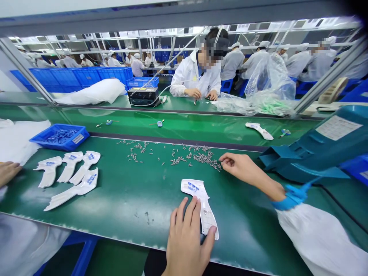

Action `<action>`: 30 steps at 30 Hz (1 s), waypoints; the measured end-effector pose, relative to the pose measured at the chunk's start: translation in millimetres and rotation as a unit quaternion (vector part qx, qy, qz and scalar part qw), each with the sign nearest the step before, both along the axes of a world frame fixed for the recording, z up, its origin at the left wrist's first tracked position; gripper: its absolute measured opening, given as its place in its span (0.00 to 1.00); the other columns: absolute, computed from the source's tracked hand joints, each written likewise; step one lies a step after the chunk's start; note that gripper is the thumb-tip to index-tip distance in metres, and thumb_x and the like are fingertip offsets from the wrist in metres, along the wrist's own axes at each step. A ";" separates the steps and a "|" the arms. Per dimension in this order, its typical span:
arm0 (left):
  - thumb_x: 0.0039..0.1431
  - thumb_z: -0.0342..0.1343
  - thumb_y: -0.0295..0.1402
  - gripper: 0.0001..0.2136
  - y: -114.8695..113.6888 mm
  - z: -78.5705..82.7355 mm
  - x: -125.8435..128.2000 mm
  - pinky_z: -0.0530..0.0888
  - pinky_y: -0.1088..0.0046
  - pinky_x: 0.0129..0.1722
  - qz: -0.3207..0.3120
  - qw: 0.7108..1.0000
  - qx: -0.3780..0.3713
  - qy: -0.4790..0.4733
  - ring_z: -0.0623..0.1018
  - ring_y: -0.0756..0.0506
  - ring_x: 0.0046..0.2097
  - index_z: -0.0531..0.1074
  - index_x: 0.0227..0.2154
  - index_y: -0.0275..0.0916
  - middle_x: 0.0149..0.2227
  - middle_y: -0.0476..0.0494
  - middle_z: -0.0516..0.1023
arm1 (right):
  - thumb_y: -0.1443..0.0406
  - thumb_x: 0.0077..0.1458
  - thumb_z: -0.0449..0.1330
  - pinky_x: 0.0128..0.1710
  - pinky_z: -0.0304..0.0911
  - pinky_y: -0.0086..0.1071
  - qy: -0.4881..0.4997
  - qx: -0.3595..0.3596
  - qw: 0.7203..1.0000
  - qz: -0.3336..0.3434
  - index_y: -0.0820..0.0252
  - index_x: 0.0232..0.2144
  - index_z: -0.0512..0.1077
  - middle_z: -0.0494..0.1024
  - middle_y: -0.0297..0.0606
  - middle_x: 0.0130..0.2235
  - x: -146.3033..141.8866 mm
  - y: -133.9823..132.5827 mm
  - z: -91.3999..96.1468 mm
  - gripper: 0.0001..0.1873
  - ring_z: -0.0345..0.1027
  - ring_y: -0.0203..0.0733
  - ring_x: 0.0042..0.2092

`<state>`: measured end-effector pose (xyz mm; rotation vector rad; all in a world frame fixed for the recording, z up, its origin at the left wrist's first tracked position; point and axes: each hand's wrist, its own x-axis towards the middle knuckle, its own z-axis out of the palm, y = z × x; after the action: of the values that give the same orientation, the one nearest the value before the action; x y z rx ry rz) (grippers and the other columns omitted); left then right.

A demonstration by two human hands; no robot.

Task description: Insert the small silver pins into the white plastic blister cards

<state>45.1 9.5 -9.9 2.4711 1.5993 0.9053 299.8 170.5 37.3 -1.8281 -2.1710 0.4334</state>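
Note:
My left hand (188, 235) lies over a white gun-shaped plastic shell half (204, 203) on the green bench, thumb on its right edge and fingers along its left, holding it. A blue part sits in the shell's upper end, with a small metal piece lower down. Farther right, my right hand (237, 165) has its fingertips pinched together at the right end of a scatter of tiny metal parts (205, 158), which look like screws. Whatever is between those fingertips is too small to make out. Around that wrist is a blue band (296, 195).
Several similar white shells (76, 188) lie at left, near a blue tray (59, 143) of small blue parts. A neighbour's hand (8, 172) is at the left edge. A teal machine (313, 142) stands right. Beyond, a green belt (184, 128) carries parts; a co-worker (198, 73) sits opposite.

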 end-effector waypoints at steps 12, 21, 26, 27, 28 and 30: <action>0.67 0.53 0.40 0.21 -1.0 2.8 4.3 0.68 0.59 0.56 0.010 0.999 -0.028 -0.033 0.68 0.37 0.62 0.67 0.60 0.39 0.62 0.45 0.71 | 0.58 0.60 0.57 0.30 0.58 0.30 0.200 -0.208 0.956 0.051 0.56 0.33 0.74 0.72 0.32 0.28 -67.7 -113.3 19.2 0.10 0.63 0.38 0.30; 0.67 0.53 0.41 0.22 -2.8 4.8 2.8 0.69 0.58 0.56 0.006 0.999 -0.037 -0.029 0.69 0.37 0.62 0.65 0.61 0.40 0.62 0.46 0.70 | 0.60 0.58 0.56 0.27 0.55 0.29 0.170 -0.225 0.958 0.053 0.56 0.31 0.74 0.71 0.31 0.26 -73.5 -106.4 11.6 0.09 0.62 0.38 0.28; 0.67 0.53 0.41 0.21 -1.5 3.8 3.1 0.69 0.57 0.56 0.007 0.999 -0.038 -0.037 0.69 0.36 0.62 0.67 0.59 0.39 0.62 0.45 0.71 | 0.63 0.57 0.56 0.28 0.57 0.29 0.145 -0.237 0.959 0.057 0.56 0.32 0.72 0.74 0.31 0.27 -76.3 -102.6 19.8 0.05 0.65 0.38 0.29; 0.66 0.53 0.41 0.21 -1.1 3.3 3.3 0.69 0.57 0.56 0.007 0.998 -0.037 -0.040 0.69 0.36 0.62 0.67 0.59 0.39 0.61 0.45 0.71 | 0.63 0.57 0.56 0.29 0.57 0.29 0.139 -0.240 0.959 0.060 0.55 0.32 0.71 0.74 0.32 0.27 -76.3 -100.7 20.7 0.05 0.66 0.39 0.30; 0.66 0.53 0.41 0.21 -0.7 3.0 3.5 0.69 0.57 0.56 0.008 0.998 -0.037 -0.044 0.69 0.37 0.61 0.67 0.58 0.39 0.61 0.45 0.72 | 0.64 0.56 0.56 0.30 0.58 0.29 0.132 -0.242 0.959 0.064 0.55 0.32 0.71 0.75 0.32 0.28 -76.0 -98.7 21.3 0.04 0.66 0.39 0.30; 0.66 0.54 0.41 0.20 0.0 2.9 4.0 0.69 0.57 0.55 0.007 0.998 -0.038 -0.049 0.69 0.37 0.61 0.67 0.58 0.39 0.61 0.46 0.72 | 0.66 0.55 0.57 0.30 0.58 0.29 0.115 -0.247 0.959 0.073 0.55 0.32 0.69 0.75 0.32 0.29 -75.8 -94.8 21.7 0.02 0.67 0.39 0.31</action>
<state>49.1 9.5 -7.1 2.3302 1.5904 0.9341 224.0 75.7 59.0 -1.7286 -2.1708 1.2522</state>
